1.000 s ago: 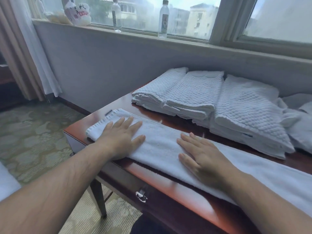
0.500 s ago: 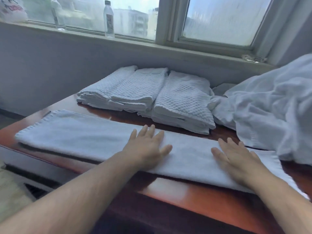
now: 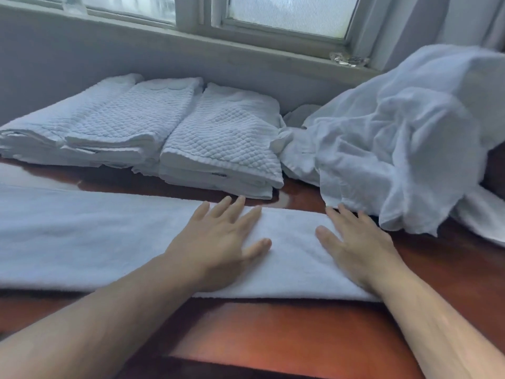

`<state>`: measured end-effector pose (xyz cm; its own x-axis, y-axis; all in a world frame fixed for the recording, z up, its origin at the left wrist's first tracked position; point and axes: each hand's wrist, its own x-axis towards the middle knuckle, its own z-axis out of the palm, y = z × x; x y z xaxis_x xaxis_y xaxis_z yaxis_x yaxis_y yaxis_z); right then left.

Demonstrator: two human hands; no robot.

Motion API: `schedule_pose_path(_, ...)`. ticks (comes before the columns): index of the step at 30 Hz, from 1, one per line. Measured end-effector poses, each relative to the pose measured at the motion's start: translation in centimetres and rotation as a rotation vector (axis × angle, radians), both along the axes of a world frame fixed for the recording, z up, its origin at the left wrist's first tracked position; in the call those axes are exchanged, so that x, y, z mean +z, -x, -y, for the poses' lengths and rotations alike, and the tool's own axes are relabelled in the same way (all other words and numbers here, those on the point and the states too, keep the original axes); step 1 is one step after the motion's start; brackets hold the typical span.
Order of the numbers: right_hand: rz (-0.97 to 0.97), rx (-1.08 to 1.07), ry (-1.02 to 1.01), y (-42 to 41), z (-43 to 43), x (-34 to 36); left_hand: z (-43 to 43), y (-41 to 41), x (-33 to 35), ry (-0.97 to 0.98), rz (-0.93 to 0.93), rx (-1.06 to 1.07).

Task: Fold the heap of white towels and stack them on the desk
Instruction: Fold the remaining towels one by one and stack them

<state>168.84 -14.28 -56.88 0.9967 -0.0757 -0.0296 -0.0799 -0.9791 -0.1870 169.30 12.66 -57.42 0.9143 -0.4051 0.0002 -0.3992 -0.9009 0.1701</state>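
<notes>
Nothing is gripped: both palms are laid flat, fingers straight and spread, on a long folded towel [image 3: 95, 236]. The left hand [image 3: 218, 242] is pressed near its middle, the right hand [image 3: 355, 247] near its right end, just beside the heap of unfolded towels [image 3: 396, 149]. The towel is stretched along the front of the desk [image 3: 273, 329], with folded towels [image 3: 218, 138] stacked behind it. Being soft, light and limp, it is probably best taken by the corners of one end and carried over to the other.
</notes>
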Motion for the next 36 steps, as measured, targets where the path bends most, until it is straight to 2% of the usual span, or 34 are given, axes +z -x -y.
schedule_pose_path(4,0.067,-0.023,-0.047,-0.2,0.2,-0.1,0.1,0.0,-0.3,0.012,0.028,0.019)
schedule_pose_path(8,0.28,-0.112,-0.424,0.2,0.0,1.1,0.1,0.0,-0.4,0.014,0.035,0.021)
schedule_pose_path(12,0.586,-0.35,-0.606,3.9,-0.8,2.5,0.3,-0.2,-0.4,-0.001,0.027,0.012)
schedule_pose_path(13,0.644,-0.425,-0.749,5.4,-1.4,2.6,0.3,-0.4,-0.4,-0.002,0.023,0.011)
schedule_pose_path(15,0.691,-0.577,-1.196,8.4,-2.6,3.1,0.2,-0.5,-0.5,0.002,0.019,0.006)
schedule_pose_path(17,0.543,-0.706,-1.646,11.4,-4.0,3.6,0.2,-0.7,-0.5,0.002,0.016,0.001)
schedule_pose_path(18,0.418,-0.756,-1.8,12.6,-4.6,3.7,0.1,-0.8,-0.6,0.001,0.012,0.002)
schedule_pose_path(21,0.047,-0.764,-2.069,15.7,-6.5,4.0,0.0,-0.7,-0.5,-0.012,0.011,-0.007)
schedule_pose_path(23,-0.098,-0.742,-2.165,16.3,-7.8,3.9,0.0,-0.5,-0.4,-0.025,0.013,-0.011)
schedule_pose_path(26,-0.106,-0.729,-2.234,15.3,-8.9,3.4,-0.3,0.1,-0.3,-0.022,0.009,-0.009)
schedule_pose_path(28,0.01,-0.727,-2.231,13.9,-8.7,3.4,-0.5,0.7,-0.1,-0.015,0.008,-0.012)
schedule_pose_path(32,0.461,-0.737,-2.164,11.1,-6.1,3.8,-1.0,1.6,-0.2,-0.007,0.011,-0.04)
schedule_pose_path(36,0.414,-0.768,-2.051,10.2,-4.4,3.0,-1.1,1.8,-0.4,0.02,0.026,-0.036)
